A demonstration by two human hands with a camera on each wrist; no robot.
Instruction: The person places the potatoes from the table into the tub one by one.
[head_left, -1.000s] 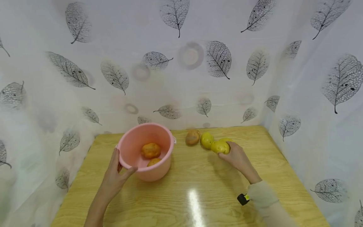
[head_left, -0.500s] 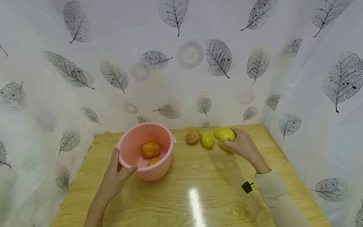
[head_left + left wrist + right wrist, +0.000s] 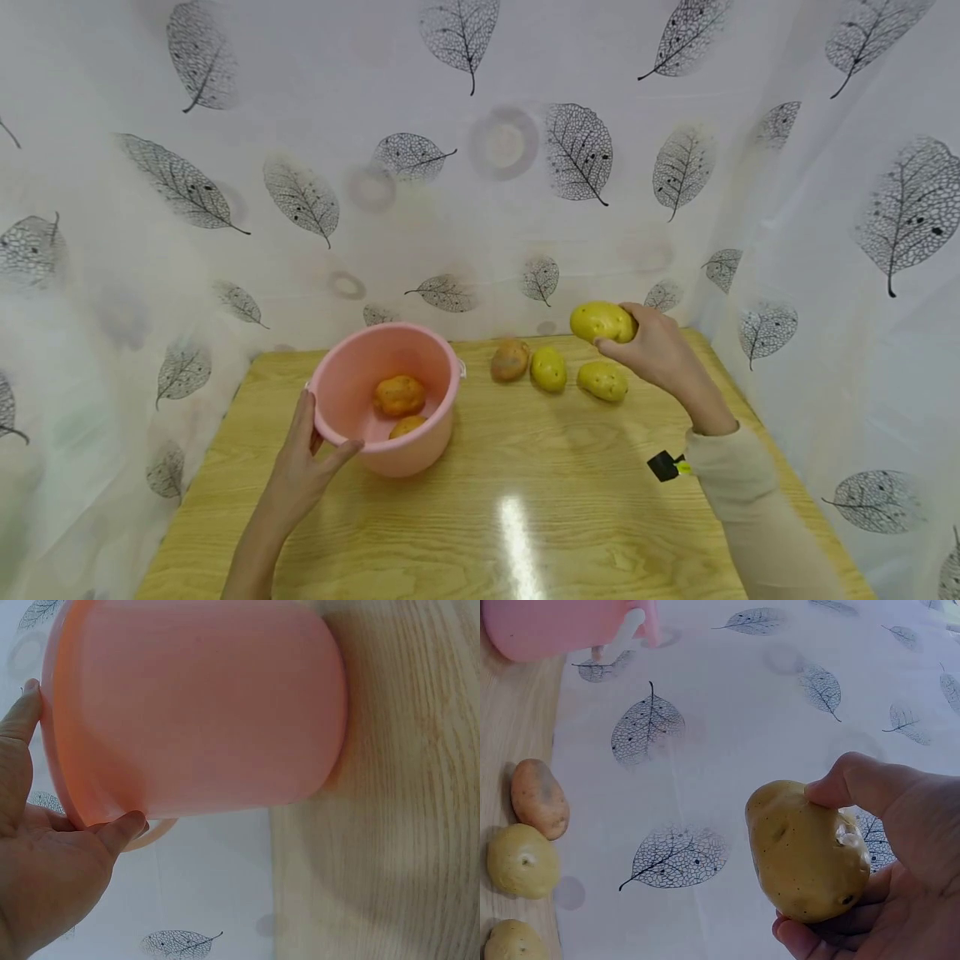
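A pink bucket [image 3: 420, 458] stands on the wooden table [image 3: 420, 533], with a brownish potato [image 3: 399, 396] and part of another potato [image 3: 407, 427] inside. My left hand [image 3: 296, 483] holds its near-left rim, the thumb at the edge and fingers against the side. To the right, my right hand [image 3: 663, 350] grips a yellow potato [image 3: 602, 322] raised above the table. In the right wrist view, thumb and fingers wrap that potato [image 3: 806, 851]. Below it a yellow potato [image 3: 603, 381] lies on the table, left of which sit another yellow potato [image 3: 549, 369] and a brown potato [image 3: 510, 362].
A white curtain [image 3: 480, 225] printed with dark leaf skeletons hangs behind the table and along both sides. The bucket's handle [image 3: 154, 834] shows below its wall in the left wrist view. A small black device [image 3: 663, 466] is at the right wrist.
My right hand has lifted the yellow potato up and slightly to the right, off the group. The potato beneath it now shows fully. My left hand and the bucket have stayed in place.
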